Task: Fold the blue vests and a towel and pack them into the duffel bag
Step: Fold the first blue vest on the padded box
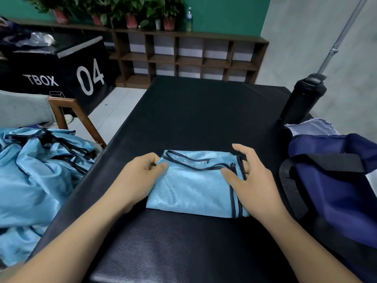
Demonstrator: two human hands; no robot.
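Folded vest: a light blue folded vest [195, 186] with dark trim is lying flat on the black padded surface [193, 111], near the person and about midway between left and right.
Left hand: the left hand [140, 176] is pinching the vest's far left corner, with the thumb lying on top of the cloth and the fingers curling in at the edge.
Right hand: the right hand [253, 176] is gripping the vest's right edge, where the dark trim is running in double lines; the thumb is pressing on top and the fingers are curving round the far right corner.
Vest pile: a rumpled pile of blue vests [36, 170] is sitting at the left, off the padded surface and well apart from the folded one.
Duffel bag: a navy duffel bag [330, 180] is resting at the right, just beside the right hand, with a black strap [318, 162] arching over its near side.
Towel: a pale lilac towel [312, 128] is showing just beyond the bag, on its far side.
Black cylinder: a black cylinder [304, 101] is standing upright at the far right, beyond the towel.
Background: a black box [51, 68] marked 04 is sitting far left, and a wooden shelf [189, 56] is carrying potted plants [130, 9] and a water bottle [189, 19] along the far wall.
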